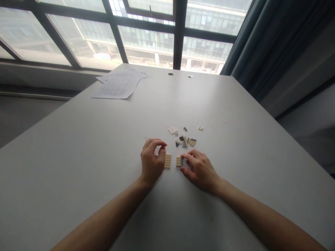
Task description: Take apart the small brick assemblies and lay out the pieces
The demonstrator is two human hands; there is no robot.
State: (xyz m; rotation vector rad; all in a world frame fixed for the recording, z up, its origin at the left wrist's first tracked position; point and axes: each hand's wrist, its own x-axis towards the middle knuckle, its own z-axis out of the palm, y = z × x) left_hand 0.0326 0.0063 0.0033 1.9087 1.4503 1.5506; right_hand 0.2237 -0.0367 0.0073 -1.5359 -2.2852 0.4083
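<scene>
My left hand (153, 159) rests on its side on the table, fingers curled, with a small gap between index fingertip and thumb. Beside it lies a tan studded brick plate (168, 161), its left part hidden by the hand. I see nothing between the left fingertips. My right hand (200, 169) has its index finger and thumb on opposite edges of a smaller tan plate (178, 161) with a grey-blue studded strip (182, 161) along its right side. A short gap separates the two plates.
Just beyond my hands lies a loose pile of tan, grey, black and white bricks (185, 141). White flat pieces (172, 130) and a small pale piece (200, 128) lie farther out. Printed papers (117, 85) lie at the far left of the white table (104, 132), near the window.
</scene>
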